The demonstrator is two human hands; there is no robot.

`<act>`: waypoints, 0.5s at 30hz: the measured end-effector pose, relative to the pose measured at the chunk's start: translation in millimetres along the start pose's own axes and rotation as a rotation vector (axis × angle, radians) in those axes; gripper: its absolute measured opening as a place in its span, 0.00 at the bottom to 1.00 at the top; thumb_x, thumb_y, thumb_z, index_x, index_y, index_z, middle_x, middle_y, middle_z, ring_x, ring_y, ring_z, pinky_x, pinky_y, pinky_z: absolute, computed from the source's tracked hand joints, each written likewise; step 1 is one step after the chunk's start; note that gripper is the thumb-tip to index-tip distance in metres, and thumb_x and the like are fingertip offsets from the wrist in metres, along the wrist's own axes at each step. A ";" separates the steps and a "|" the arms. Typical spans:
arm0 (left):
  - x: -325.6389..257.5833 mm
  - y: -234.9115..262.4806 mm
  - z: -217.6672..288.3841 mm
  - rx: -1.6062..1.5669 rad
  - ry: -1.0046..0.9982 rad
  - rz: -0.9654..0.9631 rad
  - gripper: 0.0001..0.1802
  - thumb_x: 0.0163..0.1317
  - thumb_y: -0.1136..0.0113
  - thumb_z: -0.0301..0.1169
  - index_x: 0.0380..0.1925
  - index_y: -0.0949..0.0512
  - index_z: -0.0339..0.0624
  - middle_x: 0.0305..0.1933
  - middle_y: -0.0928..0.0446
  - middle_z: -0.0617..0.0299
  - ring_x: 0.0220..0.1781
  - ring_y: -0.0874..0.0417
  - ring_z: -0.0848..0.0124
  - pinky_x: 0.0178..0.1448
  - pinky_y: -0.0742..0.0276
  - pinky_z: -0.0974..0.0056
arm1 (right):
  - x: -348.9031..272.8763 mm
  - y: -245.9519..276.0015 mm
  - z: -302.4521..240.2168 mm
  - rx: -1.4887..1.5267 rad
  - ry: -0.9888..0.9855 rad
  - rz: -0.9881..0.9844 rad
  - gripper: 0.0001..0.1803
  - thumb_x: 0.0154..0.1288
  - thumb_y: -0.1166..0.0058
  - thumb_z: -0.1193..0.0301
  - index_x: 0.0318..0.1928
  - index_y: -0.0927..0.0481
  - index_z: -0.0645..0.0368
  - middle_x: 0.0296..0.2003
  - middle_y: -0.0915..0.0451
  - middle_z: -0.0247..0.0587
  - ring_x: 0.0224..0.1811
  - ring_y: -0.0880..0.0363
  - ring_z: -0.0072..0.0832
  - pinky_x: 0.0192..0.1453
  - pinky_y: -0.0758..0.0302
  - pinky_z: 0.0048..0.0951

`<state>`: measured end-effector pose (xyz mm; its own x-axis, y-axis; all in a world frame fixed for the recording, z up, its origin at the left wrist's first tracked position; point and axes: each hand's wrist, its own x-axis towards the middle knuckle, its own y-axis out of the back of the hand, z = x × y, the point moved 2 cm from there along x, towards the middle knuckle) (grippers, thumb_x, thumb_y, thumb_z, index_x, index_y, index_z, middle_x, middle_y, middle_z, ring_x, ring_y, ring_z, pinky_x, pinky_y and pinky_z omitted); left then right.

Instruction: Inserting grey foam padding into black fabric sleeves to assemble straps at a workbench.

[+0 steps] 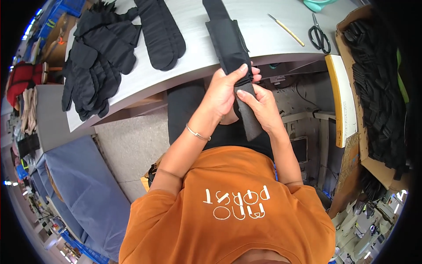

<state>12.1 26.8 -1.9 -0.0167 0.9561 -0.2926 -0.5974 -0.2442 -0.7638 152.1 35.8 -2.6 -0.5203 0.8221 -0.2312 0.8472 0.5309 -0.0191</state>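
Observation:
A long black fabric sleeve (228,42) reaches from the table over its near edge to my hands. My left hand (223,90) is closed on the sleeve's near end, thumb on top. Just below and to the right, my right hand (263,105) pinches a dark grey felt-like strip (249,121) with its thumb on the upper face. The strip's upper end meets the mouth of the sleeve between my hands; how far it goes inside is hidden. Its lower end hangs over my lap.
Black fabric pieces lie in a pile (94,61) and a neat stack (160,39) on the table (193,66). Farther right are a wooden-handled pointed tool (286,30), black-handled scissors (319,38) and a teal object (318,4). A cardboard box (364,149) of black pieces stands at right.

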 end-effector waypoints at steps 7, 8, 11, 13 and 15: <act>9.7 3.4 9.0 -0.014 0.069 -0.049 0.22 0.72 0.42 0.39 0.54 0.26 0.30 0.50 0.19 0.48 0.51 0.16 0.60 0.57 0.16 0.56 | -25.3 -4.5 5.4 0.331 -0.193 -0.017 0.12 0.70 0.39 0.62 0.40 0.19 0.58 0.27 0.21 0.25 0.25 0.28 0.11 0.29 0.32 0.15; 8.7 3.0 7.2 -0.015 0.068 -0.047 0.22 0.72 0.42 0.39 0.54 0.26 0.30 0.50 0.19 0.48 0.51 0.16 0.60 0.57 0.16 0.56 | -25.8 -1.7 4.6 0.402 -0.241 -0.024 0.12 0.70 0.40 0.61 0.39 0.20 0.58 0.25 0.22 0.26 0.22 0.28 0.13 0.27 0.33 0.16; -2.3 1.4 -5.5 -0.238 0.116 -0.181 0.30 0.72 0.44 0.47 0.59 0.29 0.29 0.50 0.19 0.51 0.51 0.16 0.62 0.57 0.17 0.57 | -24.6 2.0 10.8 0.526 -0.310 -0.069 0.13 0.71 0.41 0.60 0.37 0.23 0.57 0.22 0.24 0.28 0.18 0.29 0.16 0.23 0.34 0.18; -1.1 9.6 -14.7 -0.197 0.111 -0.124 0.31 0.71 0.44 0.48 0.59 0.29 0.30 0.47 0.19 0.54 0.48 0.16 0.65 0.57 0.17 0.58 | -24.4 0.2 12.0 0.583 -0.379 -0.119 0.13 0.72 0.43 0.61 0.36 0.24 0.57 0.20 0.26 0.29 0.17 0.30 0.16 0.21 0.36 0.19; 4.2 16.0 -18.2 -0.159 0.108 -0.030 0.32 0.68 0.40 0.51 0.56 0.27 0.32 0.37 0.21 0.62 0.37 0.19 0.72 0.50 0.16 0.62 | -26.1 -7.6 17.3 0.592 -0.413 -0.111 0.13 0.72 0.43 0.61 0.36 0.24 0.57 0.20 0.25 0.29 0.16 0.30 0.16 0.21 0.36 0.19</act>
<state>17.1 23.9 -25.8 0.0906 0.9425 -0.3217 -0.4617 -0.2465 -0.8521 161.1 6.7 -13.3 -0.6230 0.5629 -0.5432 0.7685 0.3107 -0.5594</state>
